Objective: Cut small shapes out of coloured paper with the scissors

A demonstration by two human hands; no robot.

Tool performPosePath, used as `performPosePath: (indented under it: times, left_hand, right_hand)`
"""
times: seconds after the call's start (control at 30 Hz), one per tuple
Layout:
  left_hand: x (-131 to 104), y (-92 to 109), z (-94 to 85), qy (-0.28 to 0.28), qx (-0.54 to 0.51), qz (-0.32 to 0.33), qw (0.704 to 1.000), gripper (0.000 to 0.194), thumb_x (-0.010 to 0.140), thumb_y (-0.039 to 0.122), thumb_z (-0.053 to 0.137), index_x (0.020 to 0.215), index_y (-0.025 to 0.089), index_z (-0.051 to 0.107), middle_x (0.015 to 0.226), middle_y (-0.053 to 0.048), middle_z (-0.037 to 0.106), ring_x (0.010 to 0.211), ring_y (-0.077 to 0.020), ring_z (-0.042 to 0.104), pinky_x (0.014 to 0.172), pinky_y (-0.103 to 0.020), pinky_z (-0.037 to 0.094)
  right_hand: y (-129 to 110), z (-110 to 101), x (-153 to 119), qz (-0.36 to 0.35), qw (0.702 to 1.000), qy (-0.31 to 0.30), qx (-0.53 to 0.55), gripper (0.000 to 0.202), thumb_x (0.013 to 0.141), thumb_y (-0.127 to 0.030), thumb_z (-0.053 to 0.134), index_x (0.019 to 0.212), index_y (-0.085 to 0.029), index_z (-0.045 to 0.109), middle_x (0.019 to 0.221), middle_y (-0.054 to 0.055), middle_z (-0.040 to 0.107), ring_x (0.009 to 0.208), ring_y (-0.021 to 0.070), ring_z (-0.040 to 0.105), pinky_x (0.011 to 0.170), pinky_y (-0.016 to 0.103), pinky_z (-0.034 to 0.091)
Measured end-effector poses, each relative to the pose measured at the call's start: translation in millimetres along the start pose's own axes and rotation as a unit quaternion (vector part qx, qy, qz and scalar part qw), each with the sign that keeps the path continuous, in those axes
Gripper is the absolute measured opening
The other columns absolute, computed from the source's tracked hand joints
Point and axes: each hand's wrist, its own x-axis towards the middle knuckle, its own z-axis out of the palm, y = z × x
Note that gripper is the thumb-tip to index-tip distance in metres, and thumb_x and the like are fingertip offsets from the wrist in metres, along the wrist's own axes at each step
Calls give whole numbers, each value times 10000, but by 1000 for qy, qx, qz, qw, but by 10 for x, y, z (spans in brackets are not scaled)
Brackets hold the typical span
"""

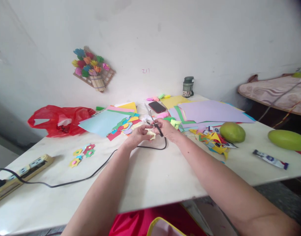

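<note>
From the head view, the left hand [140,133] has its thumb and fingertips drawn nearly together on a small piece of pale yellow paper [151,134], which sits between the two hands above the table [162,177]. The right hand [166,129] is curled closed around the black handle of a pair of scissors [158,128], their silver blades pointing away toward the phone [157,107]. How far the blades are parted is too small to tell. A black cord [91,178] runs from the power strip [22,173] across the table and loops up to the right hand; whether it joins anything there is hidden. Left of the left hand lie paper flowers [88,149] and, farther back, sheets of light blue paper [103,123]. Right of the right hand, a pile of paper scraps [213,141] lies beside a green fruit [232,132].
</note>
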Motion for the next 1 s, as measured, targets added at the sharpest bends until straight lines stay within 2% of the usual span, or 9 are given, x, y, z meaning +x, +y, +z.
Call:
performPosePath:
  times: [0.07, 0.13, 0.23, 0.37, 0.53, 0.63, 0.73, 0.9, 1.0]
  left_hand:
    - [9, -12, -6, 8, -2, -6, 1000, 502, 597, 298, 896, 998, 135, 643, 673, -17, 701, 585, -150, 655, 684, -304, 510]
    - [19, -28, -21, 25, -2, -11, 1000, 414, 591, 330, 899, 850, 133, 643, 677, -25, 698, 594, -142, 652, 671, -289, 508]
    - [24, -38, -44, 57, -7, -6, 998, 398, 590, 377, 895, 696, 137, 596, 652, -18, 675, 600, -125, 641, 650, -263, 509]
    - [7, -20, -49, 78, -44, -2, 996, 435, 566, 394, 905, 734, 148, 588, 710, -16, 697, 650, -143, 680, 693, -287, 561]
    - [-14, -9, -44, 75, -64, -28, 995, 513, 579, 449, 898, 841, 166, 560, 675, -57, 725, 578, -189, 705, 584, -286, 572]
    - [-5, -17, -62, 75, -75, -14, 994, 491, 598, 433, 898, 816, 157, 554, 668, -46, 721, 547, -163, 692, 564, -260, 568]
    - [14, -27, -86, 84, -78, -6, 993, 463, 617, 411, 897, 786, 138, 563, 686, -49, 720, 549, -137, 683, 587, -247, 573]
    - [24, -39, -110, 93, -78, 4, 993, 446, 628, 418, 889, 766, 135, 573, 703, -41, 712, 550, -113, 661, 600, -243, 568]
    - [14, -41, -120, 104, -81, 5, 991, 444, 617, 423, 889, 778, 125, 601, 703, -40, 701, 559, -110, 651, 599, -245, 560]
  right_hand:
    - [-9, 12, 0, 6, 1000, 13, 3, 378, 522, -191, 749, 861, -177, 585, 544, -81, 558, 509, 82, 471, 509, 215, 363]
    - [-16, 14, -2, 12, 999, 29, 8, 383, 513, -176, 740, 862, -177, 581, 538, -82, 562, 507, 85, 474, 510, 216, 371]
    - [-17, 11, -8, 15, 999, 46, 9, 371, 531, -173, 734, 870, -181, 583, 535, -83, 557, 510, 95, 494, 512, 218, 387]
    - [-18, 28, -23, 17, 999, 48, 10, 376, 546, -177, 756, 879, -187, 583, 546, -73, 571, 511, 107, 521, 499, 220, 402]
    - [-29, 27, -56, 24, 999, 34, 12, 401, 530, -200, 823, 845, -181, 576, 534, -65, 580, 483, 99, 541, 481, 210, 411]
    - [-33, -32, -78, 45, 999, 14, -18, 407, 559, -253, 843, 865, -174, 586, 545, -45, 596, 475, 108, 567, 422, 188, 350]
    - [-40, -119, -90, 74, 995, -35, -53, 389, 612, -292, 833, 902, -165, 608, 559, -29, 608, 463, 103, 568, 368, 167, 275]
    - [-57, -228, -85, 75, 986, -110, -97, 297, 719, -368, 787, 823, -166, 596, 560, -21, 605, 427, 76, 520, 346, 170, 281]
    - [-73, -250, -93, 63, 980, -138, -125, 333, 762, -449, 754, 732, -175, 567, 575, -6, 615, 437, 75, 521, 354, 176, 298]
